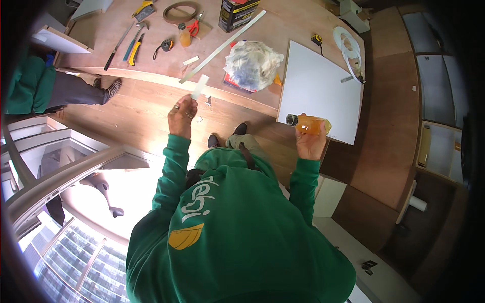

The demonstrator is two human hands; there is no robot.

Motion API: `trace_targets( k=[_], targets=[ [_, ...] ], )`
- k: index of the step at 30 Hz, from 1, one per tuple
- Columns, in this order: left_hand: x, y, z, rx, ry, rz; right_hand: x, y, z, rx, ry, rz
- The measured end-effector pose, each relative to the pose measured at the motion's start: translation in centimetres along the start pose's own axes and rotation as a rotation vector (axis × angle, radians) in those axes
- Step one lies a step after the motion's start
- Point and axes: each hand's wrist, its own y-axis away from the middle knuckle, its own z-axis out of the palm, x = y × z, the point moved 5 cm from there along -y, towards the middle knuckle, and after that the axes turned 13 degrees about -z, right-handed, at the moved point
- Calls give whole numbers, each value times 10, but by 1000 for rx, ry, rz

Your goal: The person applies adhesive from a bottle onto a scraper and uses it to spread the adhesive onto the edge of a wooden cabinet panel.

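At the far left of the frame a second person in green top and grey trousers (pixel 60 88) stands beside the bench (pixel 151 55). On the bench's upper left lie a hammer (pixel 135 34), a yellow-handled knife (pixel 135 50) and a tape measure (pixel 165 45); further right are red scissors (pixel 193 25), a small amber bottle (pixel 184 36) and a dark can (pixel 235 12).

Left of centre, your left hand (pixel 182 115) is raised and pinches the lower end of a short white strip (pixel 199 87) between fingertips and thumb; the strip points up toward the bench edge. It looks thin, light and fairly stiff, likely to flex if gripped at one end only, so hold it near the middle by its narrow edges. A longer white strip (pixel 222 47) lies diagonally on the bench above it.

At centre sits a crumpled white rag (pixel 252 64), then a white panel (pixel 321 96) overhanging the bench edge.

Right of centre, your right hand (pixel 310 141) is closed around an orange plastic bottle (pixel 313 123), dark nozzle pointing left. The bottle appears soft-walled and light; squeeze gently at the body, since its surface may be slick. A coil of white edging (pixel 348 45) lies at upper right.
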Motion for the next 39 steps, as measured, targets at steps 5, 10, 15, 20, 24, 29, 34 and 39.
trace_targets(
  k=[5, 10, 15, 20, 24, 29, 34, 39],
  targets=[
    [17, -41, 17, 18, 2, 68, 2, -34, 2, -19, -161, 135],
    [19, -63, 51, 32, -14, 50, -3, -73, 19, 30, -354, 256],
    [16, -100, 65, -57, -10, 23, -10, -106, 36, -79, -335, 305],
    [17, -164, 66, 40, -18, -12, -19, -130, 46, -78, -364, 302],
    [26, -237, 48, 70, -129, -82, -21, -144, 64, -82, -418, 260],
    [22, -330, 29, 125, -175, -219, -1, -156, 73, 45, -432, 269],
    [4, -398, 14, 210, -158, -301, 21, -167, 99, 126, -376, 213],
    [-13, -440, -2, 272, -210, -415, 30, -191, 132, 164, -188, 221]
  ],
)
